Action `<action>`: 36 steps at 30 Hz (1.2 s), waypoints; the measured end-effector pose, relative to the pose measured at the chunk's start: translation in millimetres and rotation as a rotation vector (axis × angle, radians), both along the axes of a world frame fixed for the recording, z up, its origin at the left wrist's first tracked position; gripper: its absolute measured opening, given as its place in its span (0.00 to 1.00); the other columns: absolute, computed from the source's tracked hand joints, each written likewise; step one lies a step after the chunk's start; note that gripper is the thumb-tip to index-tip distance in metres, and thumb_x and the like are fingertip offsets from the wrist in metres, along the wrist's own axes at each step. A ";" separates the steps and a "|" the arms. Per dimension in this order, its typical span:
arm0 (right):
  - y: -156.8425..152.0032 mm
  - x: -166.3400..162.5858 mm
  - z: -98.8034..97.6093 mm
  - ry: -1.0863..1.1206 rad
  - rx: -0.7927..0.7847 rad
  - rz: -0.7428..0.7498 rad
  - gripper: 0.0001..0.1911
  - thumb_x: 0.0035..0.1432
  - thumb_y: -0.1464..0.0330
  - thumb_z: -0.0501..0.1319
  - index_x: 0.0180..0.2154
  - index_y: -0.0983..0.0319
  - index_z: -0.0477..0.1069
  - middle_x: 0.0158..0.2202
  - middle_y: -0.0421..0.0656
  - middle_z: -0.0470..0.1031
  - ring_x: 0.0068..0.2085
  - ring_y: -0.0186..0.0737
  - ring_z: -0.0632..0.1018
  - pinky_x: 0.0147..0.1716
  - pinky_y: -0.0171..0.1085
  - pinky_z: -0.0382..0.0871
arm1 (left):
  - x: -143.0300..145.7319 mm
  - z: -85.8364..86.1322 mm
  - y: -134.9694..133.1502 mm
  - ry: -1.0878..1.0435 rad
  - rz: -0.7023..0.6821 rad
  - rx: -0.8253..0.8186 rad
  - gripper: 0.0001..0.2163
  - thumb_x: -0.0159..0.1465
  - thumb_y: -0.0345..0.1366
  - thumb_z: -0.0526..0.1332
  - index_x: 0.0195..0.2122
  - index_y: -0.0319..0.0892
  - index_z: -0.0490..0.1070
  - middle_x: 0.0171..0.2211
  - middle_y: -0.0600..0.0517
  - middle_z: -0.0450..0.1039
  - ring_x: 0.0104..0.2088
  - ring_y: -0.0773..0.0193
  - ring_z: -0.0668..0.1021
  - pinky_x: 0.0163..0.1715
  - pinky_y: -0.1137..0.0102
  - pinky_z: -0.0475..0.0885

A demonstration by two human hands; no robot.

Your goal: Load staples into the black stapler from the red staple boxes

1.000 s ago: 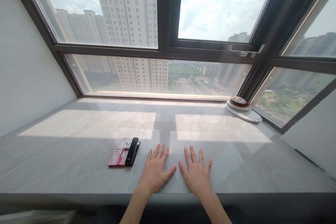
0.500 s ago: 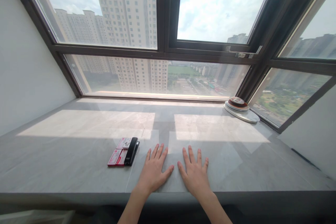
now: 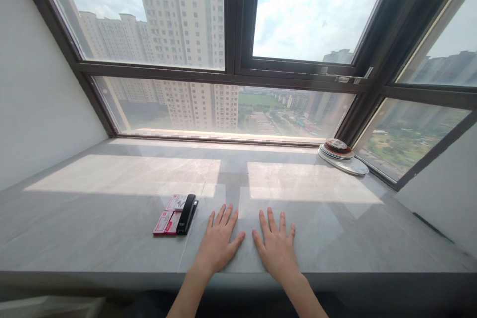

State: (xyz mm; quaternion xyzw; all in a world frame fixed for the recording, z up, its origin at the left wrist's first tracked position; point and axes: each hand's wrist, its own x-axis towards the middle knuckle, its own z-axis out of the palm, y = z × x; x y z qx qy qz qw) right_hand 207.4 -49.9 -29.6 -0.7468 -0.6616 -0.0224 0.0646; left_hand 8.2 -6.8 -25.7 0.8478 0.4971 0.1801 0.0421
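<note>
My left hand [image 3: 218, 241] lies palm down on the grey stone windowsill [image 3: 112, 228], its fingers spread and holding nothing. Beside it, palm down too, my right hand [image 3: 276, 246] rests flat with fingers apart, also without anything in it. A short gap separates the two thumbs. To the left of my left hand, not touched by it, is a black stapler [image 3: 187, 214]. The stapler lies by small red-and-white boxes [image 3: 163, 222], partly covering them.
A stack of round plates or lids [image 3: 343, 156] stands in the far right corner by the glass. Dark window frames [image 3: 231, 77] border the sill at the back, with a metal latch [image 3: 343, 78]. White walls [image 3: 40, 99] close off both sides.
</note>
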 end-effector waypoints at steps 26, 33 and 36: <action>0.4 0.5 -1.9 -0.002 0.009 0.010 0.36 0.70 0.47 0.40 0.72 0.53 0.47 0.75 0.42 0.36 0.73 0.63 0.38 0.65 0.66 0.31 | -0.1 -2.1 1.6 -0.005 0.007 0.001 0.26 0.74 0.52 0.45 0.71 0.53 0.53 0.73 0.51 0.47 0.73 0.53 0.49 0.69 0.48 0.48; 0.6 1.1 -2.4 -0.007 0.011 0.011 0.35 0.70 0.47 0.40 0.72 0.52 0.47 0.75 0.41 0.36 0.73 0.63 0.37 0.66 0.66 0.31 | -0.5 -2.9 1.5 -0.009 0.008 0.003 0.26 0.73 0.51 0.45 0.71 0.53 0.52 0.73 0.52 0.47 0.73 0.53 0.49 0.69 0.49 0.48; 0.2 1.1 -2.0 -0.006 0.020 0.012 0.35 0.70 0.47 0.40 0.72 0.53 0.47 0.75 0.41 0.36 0.73 0.63 0.38 0.66 0.65 0.31 | -0.3 -2.7 1.6 -0.010 0.009 0.000 0.26 0.74 0.51 0.45 0.71 0.53 0.52 0.73 0.52 0.46 0.73 0.53 0.49 0.69 0.49 0.48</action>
